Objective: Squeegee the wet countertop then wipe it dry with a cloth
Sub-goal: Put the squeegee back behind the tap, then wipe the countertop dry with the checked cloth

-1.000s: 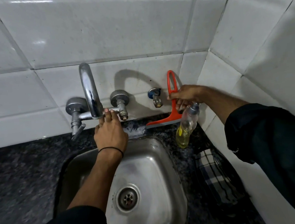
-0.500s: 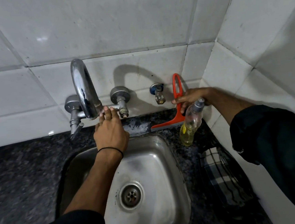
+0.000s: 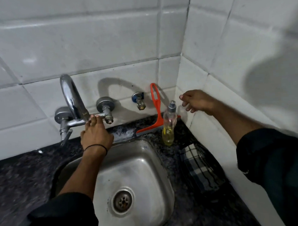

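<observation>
Dark speckled table (image 3: 20, 178) with a steel sink (image 3: 145, 163) set in; behind the sink stands the orange squeegee (image 3: 156, 115), blade down against the wall, a clear bottle (image 3: 169, 127) just beside it, a checked cloth (image 3: 198, 166) lying right of the sink

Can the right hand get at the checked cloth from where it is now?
Probably yes. The right hand is open and empty, up near the corner tiles. The checked cloth lies on the counter below it, right of the sink, with nothing lying on it. The soap bottle stands off to the side.
</observation>
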Tool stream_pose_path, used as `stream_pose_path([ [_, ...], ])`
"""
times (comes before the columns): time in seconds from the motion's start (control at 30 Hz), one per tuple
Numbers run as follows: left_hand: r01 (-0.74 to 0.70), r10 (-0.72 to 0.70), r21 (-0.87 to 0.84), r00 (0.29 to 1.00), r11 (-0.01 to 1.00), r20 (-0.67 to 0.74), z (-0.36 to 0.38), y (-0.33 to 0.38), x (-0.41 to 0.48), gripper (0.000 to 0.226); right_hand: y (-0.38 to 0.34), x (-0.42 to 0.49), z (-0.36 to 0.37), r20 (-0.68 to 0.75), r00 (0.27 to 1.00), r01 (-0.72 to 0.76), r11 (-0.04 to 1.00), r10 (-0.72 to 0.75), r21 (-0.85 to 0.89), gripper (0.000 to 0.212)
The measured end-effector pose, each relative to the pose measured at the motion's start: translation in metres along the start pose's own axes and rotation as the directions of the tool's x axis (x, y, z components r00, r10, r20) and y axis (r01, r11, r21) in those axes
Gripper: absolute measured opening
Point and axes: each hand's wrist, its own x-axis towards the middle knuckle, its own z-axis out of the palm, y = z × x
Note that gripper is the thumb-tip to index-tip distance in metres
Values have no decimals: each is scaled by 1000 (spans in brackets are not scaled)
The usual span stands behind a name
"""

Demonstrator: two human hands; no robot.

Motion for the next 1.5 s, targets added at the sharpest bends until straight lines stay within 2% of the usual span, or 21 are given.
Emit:
stream_pose_path([
  [0.07, -8, 5, -65, 998, 998, -59, 5, 8, -15, 64, 19, -30, 4, -124, 989, 73, 997, -74, -10, 23],
  [0.13, -71, 57, -111, 991, 991, -122, 19, 18, -34, 61, 40, -58, 14, -244, 958, 126, 986, -149, -110, 26],
  [0.23, -169, 155, -202, 985, 965, -80, 56, 43, -82, 64, 76, -106, 38, -290, 927, 134, 932, -237, -336, 26],
  [0.3, -212, 223, -253, 975, 944, 14, 81, 62, -120, 62, 99, -135, 57, -218, 937, 153, 880, -274, -450, 35],
  [0.37, -260, 303, -287, 946, 922, 117, 105, 78, -155, 61, 115, -152, 75, -67, 963, 192, 834, -263, -517, 49],
  [0.47, -331, 403, -268, 869, 905, 286, 138, 94, -195, 61, 138, -162, 93, 181, 978, 195, 769, -105, -609, 78],
  [0.57, -362, 399, -171, 805, 916, 439, 158, 96, -220, 66, 154, -169, 103, 279, 960, 180, 695, 32, -696, 82],
  [0.77, -352, 359, -107, 802, 930, 477, 164, 93, -227, 69, 158, -169, 116, 90, 993, 118, 722, -78, -681, 75],
  [0.9, -363, 398, -166, 802, 917, 445, 154, 93, -222, 67, 150, -166, 122, -40, 988, 78, 706, -150, -704, 57],
  [0.97, -361, 418, -214, 823, 908, 385, 147, 90, -221, 62, 149, -158, 120, -76, 985, 75, 774, -156, -629, 52],
  [1.0, -350, 417, -239, 839, 906, 350, 143, 87, -220, 60, 149, -153, 118, -104, 985, 65, 846, -141, -529, 50],
  [1.07, -312, 391, -283, 873, 907, 292, 134, 78, -221, 57, 141, -148, 107, -206, 978, -8, 985, -28, -172, 44],
  [1.13, -259, 348, -335, 907, 906, 239, 123, 68, -223, 52, 122, -153, 94, -276, 954, -73, 981, 121, 178, 39],
  [1.17, -228, 320, -361, 922, 904, 217, 117, 64, -224, 50, 113, -157, 89, -260, 947, -105, 945, 190, 309, 37],
  [1.23, -140, 231, -413, 956, 900, 180, 106, 51, -228, 44, 94, -171, 85, -115, 959, -155, 819, 259, 553, 33],
  [1.33, 11, 87, -529, 983, 849, 160, 94, 20, -232, 37, 71, -199, 97, 183, 973, -228, 485, 138, 844, 37],
  [1.4, 77, 13, -571, 988, 817, 152, 84, -8, -236, 35, 53, -220, 122, 298, 953, -300, 257, 49, 919, 34],
  [1.43, 104, -26, -582, 990, 806, 142, 77, -25, -240, 34, 43, -231, 139, 348, 937, -343, 178, 2, 922, 34],
  [1.5, 141, -89, -594, 989, 792, 117, 62, -59, -248, 33, 18, -252, 174, 401, 912, -388, 134, -86, 912, 20],
])
